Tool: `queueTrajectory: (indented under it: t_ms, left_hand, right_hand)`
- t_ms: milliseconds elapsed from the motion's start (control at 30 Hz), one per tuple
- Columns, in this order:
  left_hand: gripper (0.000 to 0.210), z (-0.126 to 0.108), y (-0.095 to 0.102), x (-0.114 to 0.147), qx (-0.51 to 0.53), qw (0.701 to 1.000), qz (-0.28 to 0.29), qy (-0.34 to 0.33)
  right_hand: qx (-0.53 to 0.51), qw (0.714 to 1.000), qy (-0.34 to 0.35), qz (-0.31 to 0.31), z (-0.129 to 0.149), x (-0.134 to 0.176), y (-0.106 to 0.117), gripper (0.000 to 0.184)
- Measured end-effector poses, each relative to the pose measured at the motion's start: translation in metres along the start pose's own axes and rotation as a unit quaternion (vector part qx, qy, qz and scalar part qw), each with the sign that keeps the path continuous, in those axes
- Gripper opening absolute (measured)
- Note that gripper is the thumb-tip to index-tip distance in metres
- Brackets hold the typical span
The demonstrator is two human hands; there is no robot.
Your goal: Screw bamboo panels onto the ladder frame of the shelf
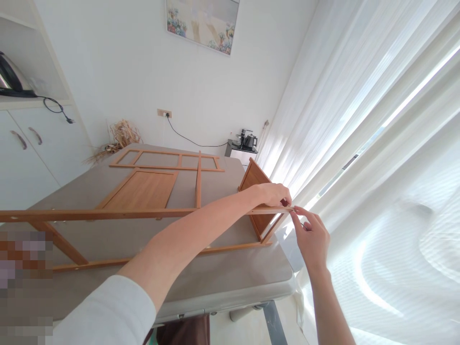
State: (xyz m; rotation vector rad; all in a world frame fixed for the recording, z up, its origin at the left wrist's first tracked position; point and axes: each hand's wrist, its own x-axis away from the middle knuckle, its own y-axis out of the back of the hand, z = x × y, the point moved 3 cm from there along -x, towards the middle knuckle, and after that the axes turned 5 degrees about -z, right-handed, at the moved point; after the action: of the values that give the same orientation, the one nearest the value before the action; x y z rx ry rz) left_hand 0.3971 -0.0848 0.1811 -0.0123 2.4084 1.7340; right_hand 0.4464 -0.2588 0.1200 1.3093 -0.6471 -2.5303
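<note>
The fingers of the left hand [271,193] bend over the far right end of a long wooden frame [132,214], closed on its upper rail, just right of the middle of the picture. From where I stand, the right hand [313,238] comes up from the lower right, thumb and forefinger bent to the tip of that same rail and touching it; a thin dark thing shows by its palm, and I cannot tell what it is or whether the fingertips pinch it or the wood.

The frame stands on edge, its upper rail reaching from the left edge of the picture to both sets of fingertips, its lower rail on the brown table [230,278]. The left forearm crosses in front of it. Just below and left of the fingers, an upright wooden panel [256,179] stands at the frame's right end.

Well apart from the hands, left of centre, a second panel [145,188] and a slim divided frame [158,167] lie flat, with a loose-looking strip [199,182] beside them. White curtains [334,96] fill the upper right, and a picture [201,24] hangs at the top.
</note>
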Motion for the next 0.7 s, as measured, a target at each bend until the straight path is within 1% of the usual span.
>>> queueTrajectory:
  t_ms: [100,233,333,533,700]
  left_hand:
    - [0.029,-0.003,0.001,0.001,-0.013,1.000,0.008,0.007]
    - [0.028,-0.004,0.004,0.002,-0.022,0.999,0.007,0.025]
    - [0.029,-0.003,0.004,0.000,-0.026,0.999,0.002,0.034]
    - [0.026,-0.001,0.002,-0.002,-0.031,0.999,-0.003,0.010]
    - [0.027,-0.002,0.003,-0.001,-0.034,0.999,0.000,0.006]
  right_hand:
    - [-0.012,0.999,-0.019,0.043,-0.006,-0.006,0.001,0.044]
    - [-0.013,0.998,-0.024,0.061,-0.009,-0.011,0.001,0.043]
    - [-0.021,0.996,-0.044,0.080,-0.010,-0.015,0.002,0.042]
    - [-0.035,0.985,-0.065,0.155,-0.014,-0.030,0.004,0.039]
    - [-0.026,0.981,-0.054,0.184,-0.017,-0.037,0.005,0.039]
